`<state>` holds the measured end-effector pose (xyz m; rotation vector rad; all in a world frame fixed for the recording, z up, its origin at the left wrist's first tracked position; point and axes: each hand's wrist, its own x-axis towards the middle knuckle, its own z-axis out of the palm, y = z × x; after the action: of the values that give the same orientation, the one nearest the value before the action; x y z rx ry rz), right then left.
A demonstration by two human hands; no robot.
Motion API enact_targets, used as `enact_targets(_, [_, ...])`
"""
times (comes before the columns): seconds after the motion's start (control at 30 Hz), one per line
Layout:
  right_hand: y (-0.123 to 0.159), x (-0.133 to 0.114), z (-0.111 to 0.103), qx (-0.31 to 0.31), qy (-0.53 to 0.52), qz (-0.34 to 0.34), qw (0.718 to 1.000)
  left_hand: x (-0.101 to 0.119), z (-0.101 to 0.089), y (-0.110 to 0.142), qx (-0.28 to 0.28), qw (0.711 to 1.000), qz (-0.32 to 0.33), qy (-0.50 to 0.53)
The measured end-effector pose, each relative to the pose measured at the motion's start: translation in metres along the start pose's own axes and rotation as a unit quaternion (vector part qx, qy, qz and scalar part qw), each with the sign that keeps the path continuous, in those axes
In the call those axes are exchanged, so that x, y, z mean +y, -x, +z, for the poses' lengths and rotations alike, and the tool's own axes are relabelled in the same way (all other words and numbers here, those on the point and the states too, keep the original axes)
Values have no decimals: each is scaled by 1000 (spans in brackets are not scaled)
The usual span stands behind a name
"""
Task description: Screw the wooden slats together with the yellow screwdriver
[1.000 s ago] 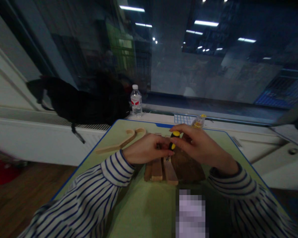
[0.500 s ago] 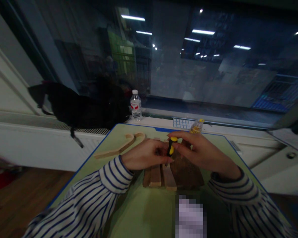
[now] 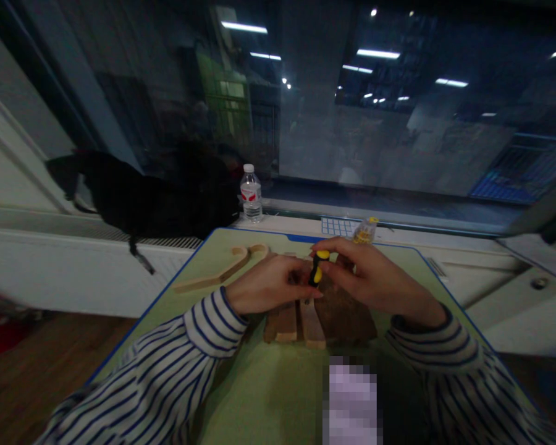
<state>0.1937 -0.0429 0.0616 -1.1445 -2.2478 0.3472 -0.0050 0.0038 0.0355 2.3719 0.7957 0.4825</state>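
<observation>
A short screwdriver [image 3: 318, 273] with a black and yellow handle stands nearly upright over a narrow wooden strip [image 3: 311, 324]. My right hand [image 3: 368, 275] pinches the top of its handle between thumb and fingers. Closed around the lower part of the handle are the thumb and fingers of my left hand [image 3: 271, 284]. The screwdriver's tip is hidden; a small dark spot shows on the strip just below. A second wooden strip [image 3: 286, 324] lies to the left, and both rest on a brown board [image 3: 347, 315].
Curved wooden pieces [image 3: 227, 275] lie at the left of the green table [image 3: 241, 395]. On the sill behind stand a water bottle [image 3: 251, 194] and a clear yellow-capped container [image 3: 366, 231]. A black bag [image 3: 167, 201] sits at the left. A blurred patch [image 3: 352, 402] covers the front.
The screwdriver handle leans slightly more, with my right fingers turned a little around its top. The whole view has shifted slightly; the wooden pieces keep their places on the table.
</observation>
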Motion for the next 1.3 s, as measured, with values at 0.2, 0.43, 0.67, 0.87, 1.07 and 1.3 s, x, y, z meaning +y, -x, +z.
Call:
enact_targets(0.2, [1, -1, 2, -7, -14, 2, 1000, 1, 0, 0, -2, 1000, -5, -12])
enact_targets(0.43, [1, -2, 3, 13, 18, 11, 1000, 4, -1, 2, -3, 999, 3, -33])
enact_targets(0.67, [0, 1, 7, 21, 21, 24, 999, 0, -2, 2, -16, 999, 20, -39])
enact_targets(0.87, [-2, 2, 10, 22, 7, 22, 999, -2, -3, 3, -28, 998, 21, -46])
enact_targets(1.07, [-1, 1, 11, 27, 7, 23, 999, -1, -3, 3, -20, 999, 17, -45])
enact_targets(1.3, [-2, -5, 11, 22, 17, 30, 999, -1, -3, 3, 8, 1000, 7, -21])
